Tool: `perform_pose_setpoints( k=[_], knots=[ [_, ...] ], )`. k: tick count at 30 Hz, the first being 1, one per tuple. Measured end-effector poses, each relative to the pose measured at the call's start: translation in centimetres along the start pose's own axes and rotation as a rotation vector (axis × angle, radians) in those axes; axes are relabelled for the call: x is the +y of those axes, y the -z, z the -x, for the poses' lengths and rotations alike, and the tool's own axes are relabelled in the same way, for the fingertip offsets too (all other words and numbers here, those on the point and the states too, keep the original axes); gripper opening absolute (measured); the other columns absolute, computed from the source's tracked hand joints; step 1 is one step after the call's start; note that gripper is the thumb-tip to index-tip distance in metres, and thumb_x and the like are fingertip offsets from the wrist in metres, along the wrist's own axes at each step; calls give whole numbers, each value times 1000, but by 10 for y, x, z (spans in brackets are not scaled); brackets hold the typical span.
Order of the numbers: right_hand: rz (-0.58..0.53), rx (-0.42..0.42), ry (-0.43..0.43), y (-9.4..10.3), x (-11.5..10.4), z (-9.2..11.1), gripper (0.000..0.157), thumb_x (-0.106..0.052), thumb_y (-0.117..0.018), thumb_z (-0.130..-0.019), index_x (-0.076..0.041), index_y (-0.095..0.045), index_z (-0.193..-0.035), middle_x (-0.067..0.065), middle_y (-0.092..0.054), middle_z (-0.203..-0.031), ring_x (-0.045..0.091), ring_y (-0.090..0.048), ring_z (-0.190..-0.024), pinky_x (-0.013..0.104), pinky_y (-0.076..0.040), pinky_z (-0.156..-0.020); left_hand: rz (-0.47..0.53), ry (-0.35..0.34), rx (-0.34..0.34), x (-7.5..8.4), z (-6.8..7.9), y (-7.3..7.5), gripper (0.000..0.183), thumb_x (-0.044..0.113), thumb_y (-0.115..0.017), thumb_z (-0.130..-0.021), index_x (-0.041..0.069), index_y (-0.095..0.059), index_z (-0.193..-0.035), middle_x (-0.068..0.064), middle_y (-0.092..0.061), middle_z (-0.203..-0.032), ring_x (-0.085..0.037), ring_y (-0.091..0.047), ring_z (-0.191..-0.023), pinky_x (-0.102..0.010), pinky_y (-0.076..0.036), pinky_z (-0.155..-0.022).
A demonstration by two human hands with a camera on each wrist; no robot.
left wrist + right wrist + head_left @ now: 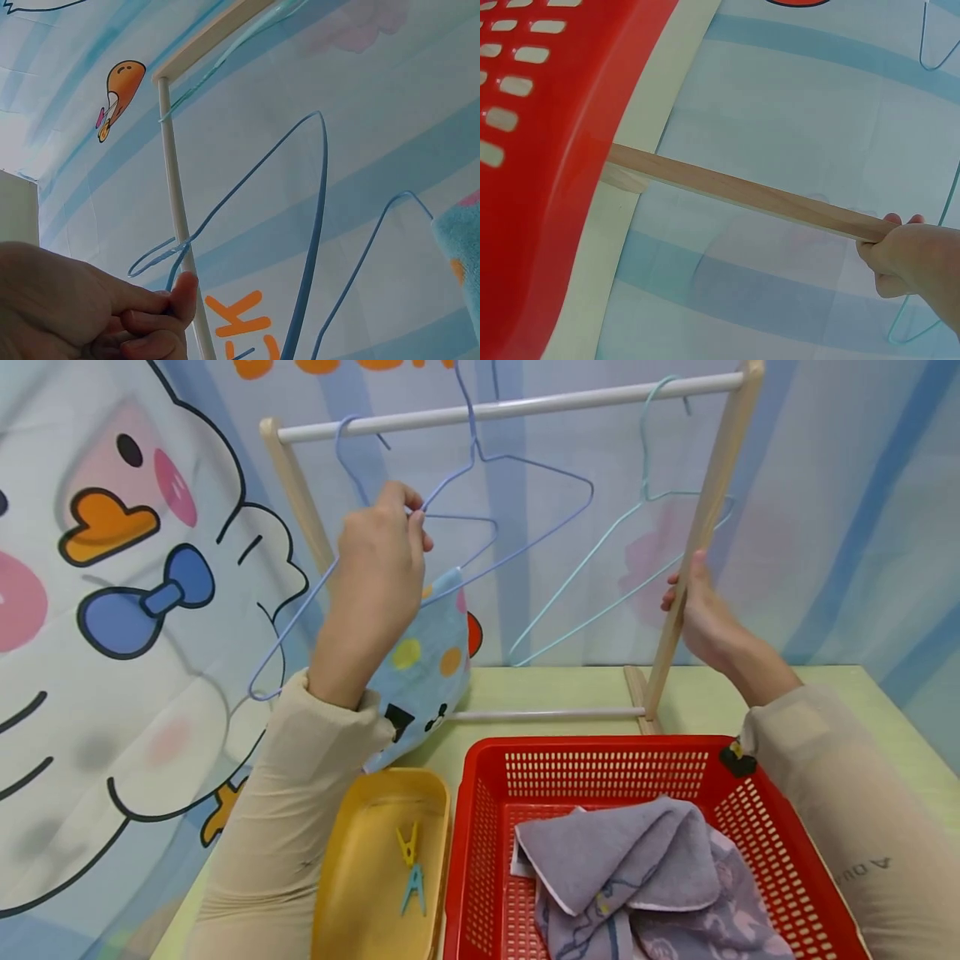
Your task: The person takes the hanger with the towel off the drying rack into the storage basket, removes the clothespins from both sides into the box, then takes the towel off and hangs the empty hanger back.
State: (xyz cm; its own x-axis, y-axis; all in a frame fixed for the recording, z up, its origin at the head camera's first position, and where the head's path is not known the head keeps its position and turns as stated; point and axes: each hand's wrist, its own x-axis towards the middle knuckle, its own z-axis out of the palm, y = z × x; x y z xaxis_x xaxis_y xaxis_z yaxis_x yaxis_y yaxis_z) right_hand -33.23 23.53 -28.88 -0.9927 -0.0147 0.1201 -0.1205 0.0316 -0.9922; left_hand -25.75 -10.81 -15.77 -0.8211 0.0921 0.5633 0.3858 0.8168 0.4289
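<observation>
Left hand point(382, 560): your thumb and fingers pinch a periwinkle wire hanger point(450, 485) on its left shoulder, just left of the neck. Right hand point(708, 610): your thumb and fingers are wrapped around the right wooden post point(718, 485) of the drying rack, below the white rod point(562, 402).

Key relation, as I judge it: hook against rod. The hook point(468, 402) lies to the right of your left fingers and above them. Its shank crosses on the near side of the rod; its bend rises out of the head view, and the tip comes down at about the rod's upper edge. Cannot tell whether the tip is clear of the rod or behind it.

Long axis of the held hanger: slanted, low and near at the left end, higher and farther at the right. Your left hand is the nearer one; your right is well apart from this hanger, with a mint wire hanger point(644, 489) on the rod between them.

Note a second periwinkle hanger point(337, 447), hooked on the rod to the left, passing behind your left hand; a polka-dot towel point(423, 668) hangs low there. The held hanger's lower bar overlaps it in view; contact unclear.
</observation>
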Motion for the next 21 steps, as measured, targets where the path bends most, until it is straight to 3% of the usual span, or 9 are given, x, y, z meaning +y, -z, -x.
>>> perform_pose_setpoints(
  k=[10,15,21],
  knots=[
    [-36,-10,7,-2,1,0,48,-57,-15,-103,-15,-37,-106,3,-36,-97,15,-39,-95,31,-23,-96,5,-2,-30,-2,-7,-15,26,13,-41,-108,-4,-54,-123,-11,-68,-94,-23,-61,-77,-30,-47,-63],
    [0,-12,8,-2,1,-1,47,-57,-13,-103,-17,-37,-105,3,-36,-97,14,-39,-95,30,-24,-95,3,-16,-20,-4,-7,-22,24,11,-42,-107,-5,-56,-120,-12,-69,-92,-27,-62,-80,-32,-49,-67],
    [16,-16,9,-2,-1,-1,46,-58,-12,-102,-19,-37,-105,3,-35,-98,13,-39,-96,31,-23,-96,4,-11,-38,-6,-4,-30,24,12,-44,-107,-3,-57,-121,-10,-70,-93,-24,-61,-72,-30,-45,-58]
  ],
)
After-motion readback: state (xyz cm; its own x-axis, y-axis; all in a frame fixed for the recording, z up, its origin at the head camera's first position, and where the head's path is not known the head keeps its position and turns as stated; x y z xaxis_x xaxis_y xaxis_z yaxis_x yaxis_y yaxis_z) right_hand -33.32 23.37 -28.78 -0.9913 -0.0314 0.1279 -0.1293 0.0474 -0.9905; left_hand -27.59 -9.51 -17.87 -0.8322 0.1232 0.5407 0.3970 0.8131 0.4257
